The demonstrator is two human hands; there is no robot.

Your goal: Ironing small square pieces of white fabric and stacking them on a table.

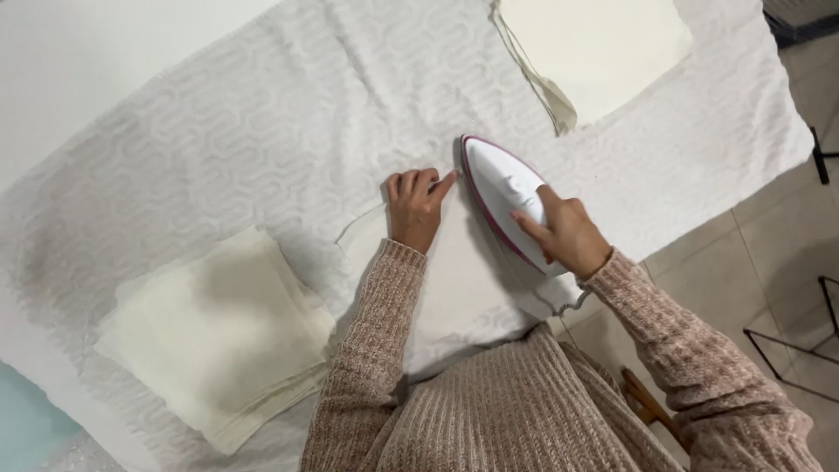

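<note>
Worktop [105, 52]: white, draped with a textured white cover [288, 96] in a raised wavy pattern. Cover's far edge running off frame at 12 o'clock; its right edge hanging over tiled floor [769, 245] at 3 o'clock. Bare strip of worktop showing at 10 o'clock.

Open room: broad stretch of uncovered cover from 9 to 12 o'clock of the iron; narrower free band at 2 o'clock, between iron and right edge. Tight at 6 o'clock, close against the body in a pinkish knit sweater [524, 402].

Iron [505, 197]: white shell, magenta rim along the soleplate, pointed nose toward 11 o'clock, heel toward 5 o'clock. Set sole-down at frame centre on a flat cream cloth piece [454, 288].

Right hand [566, 232]: wrapped over the iron's handle, fingers curled round it, grasping.

Left hand [416, 205]: at 9 o'clock of the iron, just beside the nose, laid palm-down on the cloth piece, fingers together and flat, gripping nothing; forefinger tip near the iron's rim, contact not clear.

Cloth piece: thin, pale cream, nearly matching the cover; curved edge visible at 8 o'clock of the left hand.

Folded stack [214, 336]: cream squares, at 8 o'clock, well apart from the iron.

Second cream stack [603, 48]: at 1 o'clock, near the cover's far edge, loose tape trailing off its left corner.

Dark wire frame [800, 336]: on the floor at 4 o'clock.
</note>
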